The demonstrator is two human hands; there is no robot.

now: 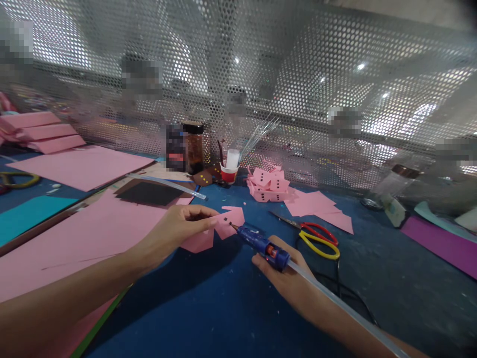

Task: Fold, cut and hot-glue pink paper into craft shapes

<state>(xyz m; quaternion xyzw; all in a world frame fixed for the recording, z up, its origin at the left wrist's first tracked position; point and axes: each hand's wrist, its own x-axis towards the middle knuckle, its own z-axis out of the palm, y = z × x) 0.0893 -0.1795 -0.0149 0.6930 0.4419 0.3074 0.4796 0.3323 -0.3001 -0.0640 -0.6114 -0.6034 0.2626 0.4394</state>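
Observation:
My left hand point(175, 231) pinches a cut piece of pink paper point(199, 241) above the blue table. Small black squares mark the paper's right part. In my right hand point(288, 273) is a blue hot glue gun point(261, 243), its nozzle pointing left at the paper, right by the black squares. I cannot tell whether the nozzle touches it. A long clear glue stick point(346, 308) sticks out of the gun's back end. Just beyond the gun lie scissors point(316, 238) with red and yellow handles.
Behind stand a pile of dotted pink pieces point(268, 184), a red and white cup point(229, 173) and a dark jar point(194, 146). Pink sheets point(112, 226), a black card point(149, 193) and a loose glue stick point(167, 185) lie left. A black cord point(350, 288) trails right; a perforated metal screen point(261, 74) rises behind.

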